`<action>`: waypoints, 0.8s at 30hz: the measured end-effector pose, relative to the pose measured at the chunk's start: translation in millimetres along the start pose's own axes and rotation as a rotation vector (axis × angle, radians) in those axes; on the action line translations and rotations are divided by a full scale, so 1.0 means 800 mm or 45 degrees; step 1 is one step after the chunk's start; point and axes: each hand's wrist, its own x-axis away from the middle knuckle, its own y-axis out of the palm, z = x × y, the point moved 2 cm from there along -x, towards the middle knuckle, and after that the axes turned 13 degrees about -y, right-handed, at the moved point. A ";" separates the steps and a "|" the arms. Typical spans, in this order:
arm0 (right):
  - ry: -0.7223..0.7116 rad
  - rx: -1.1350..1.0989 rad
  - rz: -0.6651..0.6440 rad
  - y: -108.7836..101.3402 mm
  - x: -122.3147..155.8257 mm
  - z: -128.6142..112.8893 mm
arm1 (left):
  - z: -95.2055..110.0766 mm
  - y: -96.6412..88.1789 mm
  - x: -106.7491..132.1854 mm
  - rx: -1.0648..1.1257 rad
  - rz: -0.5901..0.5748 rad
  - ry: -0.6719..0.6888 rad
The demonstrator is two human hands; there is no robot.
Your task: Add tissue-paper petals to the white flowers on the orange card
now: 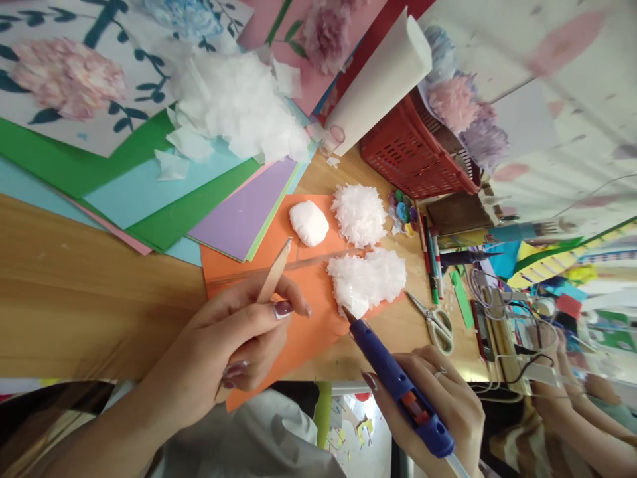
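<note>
My left hand [259, 325] is closed around a flat wooden stick [275, 271], its tip pointing up over the orange sheet [308, 332]. In my right hand [432, 398] is a blue glue gun [383, 358] with a clear glue stick at its back end. Its nozzle is at the lower left edge of a frilly white paper shape [367, 279]; whether they touch I cannot tell. A rounder frilly white puff [359, 214] lies just above that. Beside it, a smooth white ball [309, 223] rests on the orange sheet.
A heap of white tissue squares [239, 99] covers coloured paper sheets [243, 212] at upper left. Scissors [435, 322] and several markers [432, 259] lie on the right. Behind stand a white roll [381, 83] and a red basket [413, 146]. Another person's arm [582, 425] shows at far right.
</note>
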 end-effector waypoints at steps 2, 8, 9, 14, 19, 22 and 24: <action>-0.020 -0.032 -0.003 0.001 0.004 0.004 | 0.001 0.000 0.000 0.003 0.026 -0.006; -0.168 -0.040 -0.057 0.000 0.013 0.023 | 0.003 0.001 0.003 -0.011 0.087 -0.037; -0.198 -0.039 -0.065 0.001 0.015 0.027 | 0.003 0.002 0.004 -0.002 0.115 -0.042; -0.188 -0.045 -0.042 0.007 0.028 0.041 | 0.007 0.010 0.007 0.026 0.169 -0.033; -0.166 -0.113 -0.102 0.007 0.036 0.048 | 0.007 0.006 0.006 0.024 0.209 -0.053; -0.177 -0.129 -0.102 -0.002 0.035 0.050 | 0.006 0.003 0.007 0.067 0.253 -0.093; -0.183 -0.127 -0.064 -0.012 0.037 0.054 | 0.008 0.005 0.007 0.123 0.290 -0.111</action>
